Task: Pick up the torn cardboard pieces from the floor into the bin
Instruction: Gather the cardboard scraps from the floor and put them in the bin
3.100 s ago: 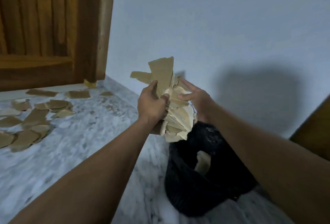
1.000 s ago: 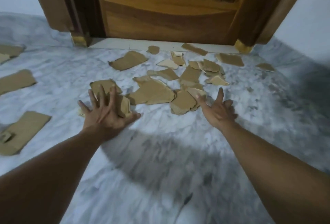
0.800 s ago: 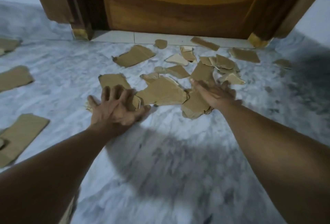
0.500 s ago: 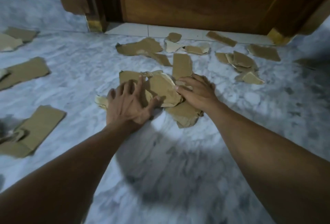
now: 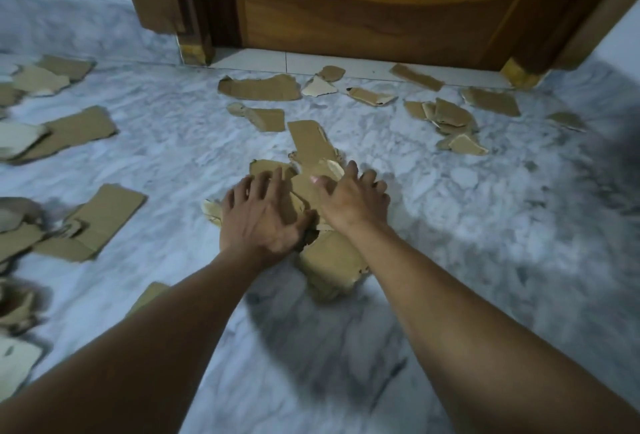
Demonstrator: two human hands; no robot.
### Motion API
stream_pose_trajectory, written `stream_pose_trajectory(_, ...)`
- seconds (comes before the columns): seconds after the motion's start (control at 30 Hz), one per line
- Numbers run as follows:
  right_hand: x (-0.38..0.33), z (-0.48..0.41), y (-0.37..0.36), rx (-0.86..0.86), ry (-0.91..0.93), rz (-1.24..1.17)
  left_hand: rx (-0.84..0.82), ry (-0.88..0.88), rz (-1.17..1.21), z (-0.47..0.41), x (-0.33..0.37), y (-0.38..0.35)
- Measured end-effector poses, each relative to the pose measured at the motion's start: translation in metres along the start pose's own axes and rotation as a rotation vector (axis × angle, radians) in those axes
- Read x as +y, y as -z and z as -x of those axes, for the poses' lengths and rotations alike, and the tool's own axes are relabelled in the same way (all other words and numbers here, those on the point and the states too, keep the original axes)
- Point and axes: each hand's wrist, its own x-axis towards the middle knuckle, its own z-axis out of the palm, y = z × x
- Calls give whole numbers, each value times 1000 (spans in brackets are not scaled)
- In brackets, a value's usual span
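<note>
Pressing ragged cardboard pieces [image 5: 329, 264] onto veined marble floor [image 5: 485, 212], left hand [image 5: 263, 219] splays flat, right hand [image 5: 349, 205] curls (grip unclear).

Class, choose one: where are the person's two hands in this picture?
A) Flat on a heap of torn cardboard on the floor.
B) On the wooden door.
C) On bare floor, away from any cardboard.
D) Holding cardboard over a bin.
A: the left hand and right hand rest, fingers spread, on the cardboard heap on the marble floor.
</note>
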Motion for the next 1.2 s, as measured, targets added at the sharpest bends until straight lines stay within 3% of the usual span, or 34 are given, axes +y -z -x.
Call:
stream_pose_trajectory(0.17, 14, 36, -8, 52, 74, 94, 107, 44, 22, 12, -2, 0)
stream_pose_trajectory(0.27, 17, 55, -6, 72, 92, 56, 6, -16, -76, 23, -4, -9)
stream_pose_trajectory(0.43, 29, 100, -5, 80, 102, 35, 23, -53, -58, 81, 13, -2)
stream_pose_trajectory(0.6, 45, 137, 2, 65, 92, 10, -189, -26, 91, 139, 18, 31)
stream_pose_trajectory(0.73, 53, 159, 2, -28, 116, -109, -332, -133, 38, 215, 16, 25)
stream_pose_trajectory(0.8, 57, 166, 6, -126, 121, -112, -292, -188, -13, 231, 13, 18)
stream_pose_trajectory(0.87, 62, 174, 12, -187, 127, -47, -136, -175, -16, 229, 3, 24)
stream_pose_trajectory(0.93, 71, 186, 15, -223, 140, 5, -53, -13, 6, 227, -14, 34)
stream_pose_trajectory(0.97, 75, 192, 14, -228, 142, -2, -93, 73, 16, 228, -24, 37)
stream_pose_trajectory(1.07, 80, 212, 9, -189, 105, -187, -252, 26, -58, 246, -25, 32)
stream_pose_trajectory(1.2, 78, 245, 4, -164, 85, -395, -265, -130, 22, 271, 10, 17)
